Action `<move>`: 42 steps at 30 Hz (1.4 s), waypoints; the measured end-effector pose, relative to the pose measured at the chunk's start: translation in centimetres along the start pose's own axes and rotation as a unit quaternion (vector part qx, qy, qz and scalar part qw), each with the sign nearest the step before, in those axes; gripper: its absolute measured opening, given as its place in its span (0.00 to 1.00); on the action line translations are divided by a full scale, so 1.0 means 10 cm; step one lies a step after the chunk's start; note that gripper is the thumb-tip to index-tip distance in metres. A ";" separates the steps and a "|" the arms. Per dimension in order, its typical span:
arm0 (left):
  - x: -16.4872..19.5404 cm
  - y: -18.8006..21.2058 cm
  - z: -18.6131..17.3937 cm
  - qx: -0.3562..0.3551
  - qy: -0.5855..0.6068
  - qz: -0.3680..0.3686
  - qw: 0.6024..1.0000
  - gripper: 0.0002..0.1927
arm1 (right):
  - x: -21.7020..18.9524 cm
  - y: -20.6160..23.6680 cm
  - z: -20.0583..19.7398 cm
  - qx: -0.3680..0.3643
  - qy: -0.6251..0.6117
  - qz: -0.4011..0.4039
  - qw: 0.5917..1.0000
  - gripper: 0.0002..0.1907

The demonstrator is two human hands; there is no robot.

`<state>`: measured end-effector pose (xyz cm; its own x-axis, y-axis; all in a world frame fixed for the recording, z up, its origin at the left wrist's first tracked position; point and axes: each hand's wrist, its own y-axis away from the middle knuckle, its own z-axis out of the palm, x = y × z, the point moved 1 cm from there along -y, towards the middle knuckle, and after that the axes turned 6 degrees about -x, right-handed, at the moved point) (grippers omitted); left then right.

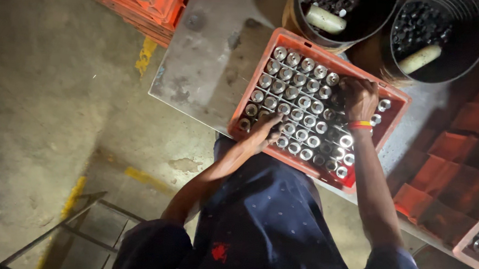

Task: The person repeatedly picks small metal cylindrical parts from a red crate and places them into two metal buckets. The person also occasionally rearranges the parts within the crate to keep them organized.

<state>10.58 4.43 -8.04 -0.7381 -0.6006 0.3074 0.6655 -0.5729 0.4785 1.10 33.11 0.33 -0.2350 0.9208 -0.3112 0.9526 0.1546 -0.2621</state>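
Red crate (395, 99) x1 | black buckets (476, 48) x2 | left hand (265, 131), right hand (359, 97) on metal cylinders (304, 102); grip unclear

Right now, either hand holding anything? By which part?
Cannot tell for sure. Both the left hand and the right hand rest on the tops of the metal cylinders standing in the orange crate; no cylinder looks lifted out.

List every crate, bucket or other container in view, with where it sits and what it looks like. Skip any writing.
Red plastic crate: centre, on the grey table; rectangular, gridded, full of shiny metal cylinders; left hand and right hand rest on them.
Two black buckets: top right; round, holding small dark parts and a pale cylinder each.
Orange crate: top left, partly cut off.
Second crate: right edge, similar metal cylinders.
No labels, signs or screens.
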 end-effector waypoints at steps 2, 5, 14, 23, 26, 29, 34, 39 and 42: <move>0.05 0.00 0.00 0.066 0.028 0.003 0.997 0.10 | -0.02 -0.08 0.04 -0.016 0.028 0.000 0.999 0.05; 0.17 -0.01 0.08 0.028 -0.007 0.042 0.999 0.10 | -0.08 -0.15 0.01 -0.032 0.032 0.019 0.999 0.03; 0.31 0.20 0.61 -0.031 -0.250 0.009 0.968 0.18 | -0.84 0.71 0.11 -0.187 -0.411 0.232 0.862 0.23; 0.21 0.01 0.14 0.030 -0.017 0.035 0.999 0.11 | -0.61 0.38 0.04 0.000 -0.302 0.204 0.931 0.14; 0.21 0.00 -0.05 0.099 -0.057 0.061 0.992 0.08 | -0.42 0.01 0.00 0.009 -0.107 0.090 0.990 0.08; 0.22 0.02 -0.04 0.020 -0.067 0.106 0.992 0.07 | -0.39 -0.19 0.11 0.023 -0.008 -0.020 1.000 0.05; 0.24 0.07 0.09 0.102 -0.074 0.080 0.989 0.14 | -0.37 -0.35 0.15 -0.022 0.032 -0.034 0.999 0.10; 0.33 0.23 0.26 0.003 -0.125 0.095 0.988 0.15 | -0.62 -0.10 -0.03 0.009 -0.086 0.049 0.995 0.22; 0.29 0.28 0.34 -0.027 -0.184 0.105 0.977 0.17 | -1.02 0.37 0.05 -0.138 -0.262 0.083 0.952 0.23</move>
<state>9.92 2.93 -2.98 -0.5688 -0.4725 0.6733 0.8038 -0.4929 0.3331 6.94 24.10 2.03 -0.0727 0.6475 -0.7586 0.9823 0.1781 0.0579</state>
